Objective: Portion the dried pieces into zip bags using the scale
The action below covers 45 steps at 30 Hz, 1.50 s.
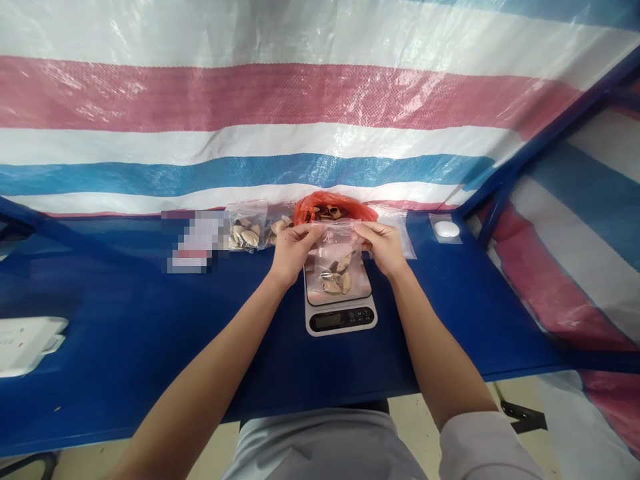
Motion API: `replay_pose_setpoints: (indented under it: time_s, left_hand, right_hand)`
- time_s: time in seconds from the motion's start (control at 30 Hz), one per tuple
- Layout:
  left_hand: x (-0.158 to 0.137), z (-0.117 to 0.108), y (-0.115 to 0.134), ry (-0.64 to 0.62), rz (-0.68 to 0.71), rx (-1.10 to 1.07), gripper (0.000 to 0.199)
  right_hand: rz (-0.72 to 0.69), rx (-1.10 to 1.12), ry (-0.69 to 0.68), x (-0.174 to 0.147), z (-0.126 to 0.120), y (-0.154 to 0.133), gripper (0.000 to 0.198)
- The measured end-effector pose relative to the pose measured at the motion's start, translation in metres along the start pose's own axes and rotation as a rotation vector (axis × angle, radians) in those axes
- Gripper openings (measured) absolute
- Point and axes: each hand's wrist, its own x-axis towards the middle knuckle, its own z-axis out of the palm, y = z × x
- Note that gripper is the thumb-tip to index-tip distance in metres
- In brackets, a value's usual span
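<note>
With left hand (294, 248) and right hand (384, 247), pinched top corners of clear, rectangular plastic bag (331, 245) holding tan, curved pieces (344, 285); seemed light, limp, best held there.

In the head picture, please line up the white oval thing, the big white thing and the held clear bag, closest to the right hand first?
1. Clear bag: pinched at its top by the right hand.
2. White oval thing: off to the right.
3. Big white thing: at the picture's left edge.
</note>
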Motion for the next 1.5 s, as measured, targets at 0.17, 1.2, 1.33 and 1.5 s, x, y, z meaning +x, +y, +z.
replay_pose_setpoints:
  time_s: [0.17,1.2,1.33,1.5]
  left_hand:
    - [0.000,-0.010,-0.003,0.001,-0.034,-0.008,0.035]
    - [-0.008,-0.024,-0.009,0.055,0.046,0.038,0.030]
    - [-0.010,-0.023,-0.009,0.055,0.084,0.040,0.026]
    - [-0.012,-0.021,-0.007,0.076,0.064,0.040,0.028]
  right_hand:
    - [0.005,-0.045,-0.008,0.000,0.000,0.004,0.036]
    - [-0.083,-0.120,0.034,-0.012,0.005,0.011,0.030]
    - [-0.081,-0.124,0.038,-0.011,0.004,0.013,0.032]
    - [-0.011,-0.112,0.004,-0.013,0.004,0.011,0.038]
